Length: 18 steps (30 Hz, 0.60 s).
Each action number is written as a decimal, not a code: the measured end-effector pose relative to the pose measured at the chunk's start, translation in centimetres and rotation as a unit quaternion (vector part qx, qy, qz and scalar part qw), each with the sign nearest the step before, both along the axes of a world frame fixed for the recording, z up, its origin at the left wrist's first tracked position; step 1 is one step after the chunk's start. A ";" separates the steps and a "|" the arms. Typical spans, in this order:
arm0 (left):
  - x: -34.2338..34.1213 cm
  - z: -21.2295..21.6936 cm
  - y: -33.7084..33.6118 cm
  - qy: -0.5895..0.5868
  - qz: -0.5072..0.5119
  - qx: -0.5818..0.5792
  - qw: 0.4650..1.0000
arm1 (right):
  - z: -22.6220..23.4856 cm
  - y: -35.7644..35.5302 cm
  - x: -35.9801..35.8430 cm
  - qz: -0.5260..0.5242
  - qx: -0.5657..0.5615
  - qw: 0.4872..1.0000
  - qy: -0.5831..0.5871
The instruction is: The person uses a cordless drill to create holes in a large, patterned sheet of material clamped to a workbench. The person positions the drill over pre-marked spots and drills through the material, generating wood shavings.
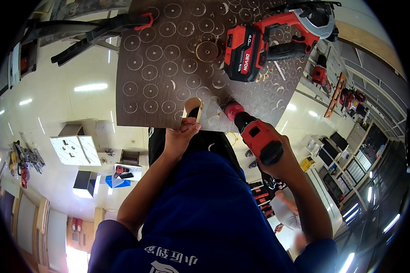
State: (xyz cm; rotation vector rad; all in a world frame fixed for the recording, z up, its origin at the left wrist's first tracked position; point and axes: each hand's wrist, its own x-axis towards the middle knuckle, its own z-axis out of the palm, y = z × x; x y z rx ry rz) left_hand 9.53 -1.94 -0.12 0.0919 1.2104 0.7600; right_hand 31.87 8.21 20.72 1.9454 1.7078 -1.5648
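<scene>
While right fingers (278, 157) grip one drill (255, 134), left fingers (182, 132) pinch one disc (192, 107).

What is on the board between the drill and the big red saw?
In the head view, only the brown board with cut circles lies between the drill and the saw.

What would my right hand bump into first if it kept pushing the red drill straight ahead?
The right hand points the red drill at the dark board marked with circles. Its red tip already seems to sit at the board's near edge, so the board comes first, though depth is hard to judge.
</scene>
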 end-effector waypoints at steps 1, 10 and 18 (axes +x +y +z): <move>0.1 0.0 0.0 0.002 0.003 0.001 1.000 | 0.0 0.0 -0.1 -0.006 -0.004 1.000 -0.003; 0.0 0.5 0.5 0.006 -0.005 -0.008 1.000 | -0.2 -0.7 -0.1 0.037 0.014 0.998 -0.040; -0.5 0.0 0.1 0.001 -0.010 -0.015 1.000 | -0.1 -0.6 -0.6 -0.018 -0.001 1.000 -0.012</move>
